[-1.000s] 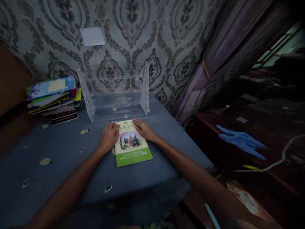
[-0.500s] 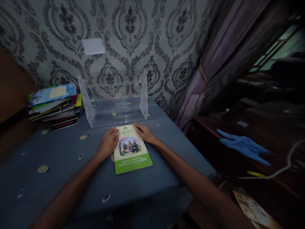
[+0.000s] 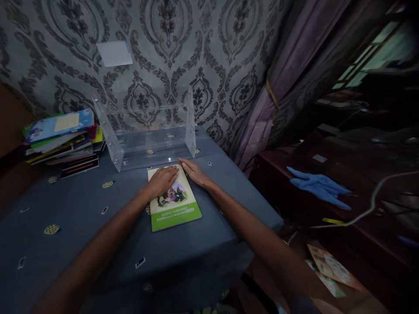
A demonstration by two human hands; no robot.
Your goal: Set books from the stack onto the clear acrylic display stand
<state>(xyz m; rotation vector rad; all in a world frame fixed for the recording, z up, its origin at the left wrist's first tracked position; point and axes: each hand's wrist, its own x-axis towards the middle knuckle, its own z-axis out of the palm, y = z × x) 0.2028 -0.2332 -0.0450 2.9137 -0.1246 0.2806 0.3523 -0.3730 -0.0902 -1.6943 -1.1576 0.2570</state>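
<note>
A closed book (image 3: 176,213) with a cream and green illustrated cover lies flat on the blue tablecloth. My left hand (image 3: 163,179) rests flat across the upper part of its cover, fingers stretched toward the right and hiding the title. Along the book's top right edge lies my right hand (image 3: 193,171), its fingers extended and touching the edge. Neither hand grips anything. Just behind the book stands a clear acrylic rack (image 3: 150,159) with upright side panels, and no books are in it.
Several stacked books (image 3: 62,139) sit at the table's left rear. A white card (image 3: 114,54) is on the patterned wall. To the right, a blue glove (image 3: 321,185) and a cable (image 3: 373,200) lie on a dark red surface. Below are loose booklets (image 3: 334,266).
My left hand has slid from the book's left edge onto the top of its cover. My right hand stays by the right edge. The whole view has shifted slightly.
</note>
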